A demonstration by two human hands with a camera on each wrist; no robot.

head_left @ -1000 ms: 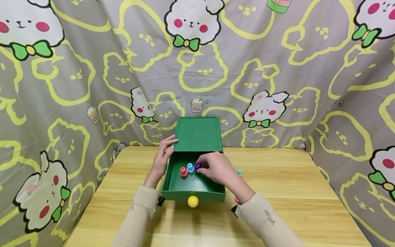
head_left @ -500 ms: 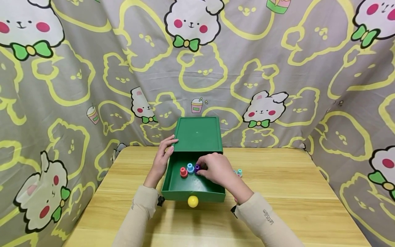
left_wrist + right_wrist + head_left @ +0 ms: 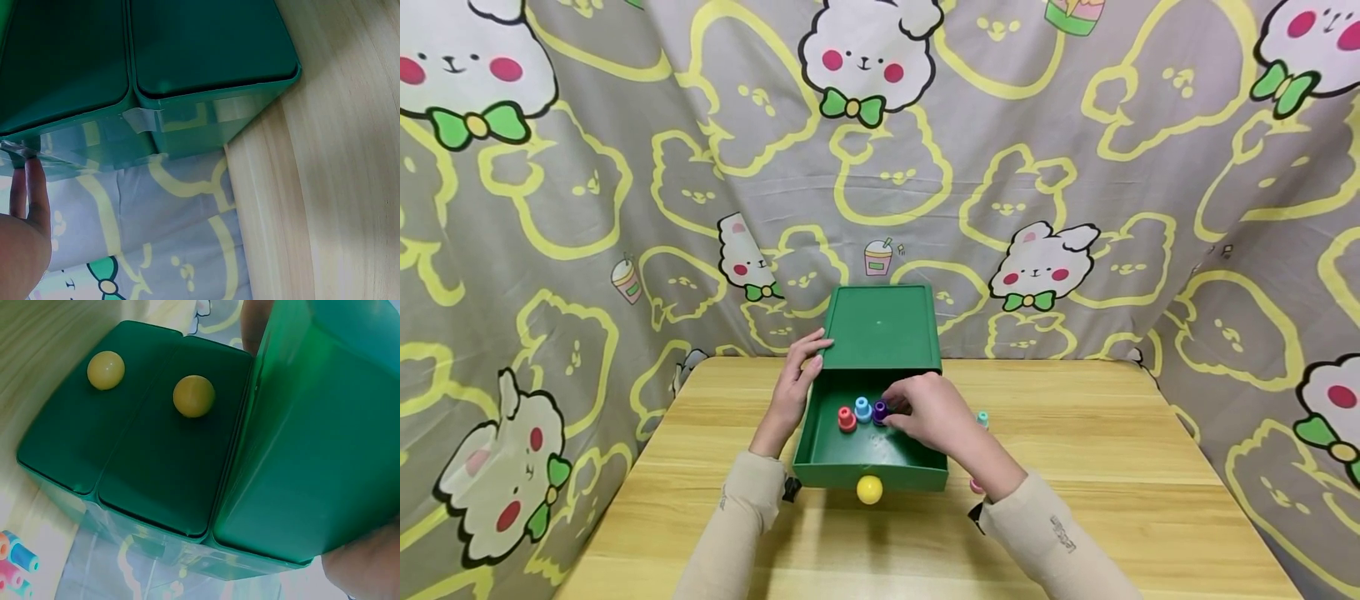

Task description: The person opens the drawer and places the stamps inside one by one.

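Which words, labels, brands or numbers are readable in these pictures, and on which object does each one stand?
Small dark print on the right sleeve: too small and blurred to read.
Small mark on the left sleeve: also unreadable.
Green drawer box, yellow knob, patterned cloth: no text seen.

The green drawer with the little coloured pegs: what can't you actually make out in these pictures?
- Head view: the right hand covers the purple peg, so its grip is unclear.
- Head view: pegs on the table beside the drawer are mostly hidden behind that wrist.
- Left wrist view: only the fingertips of the left hand show, cut off by the edge.
- Right wrist view: the drawer's inside is hidden.
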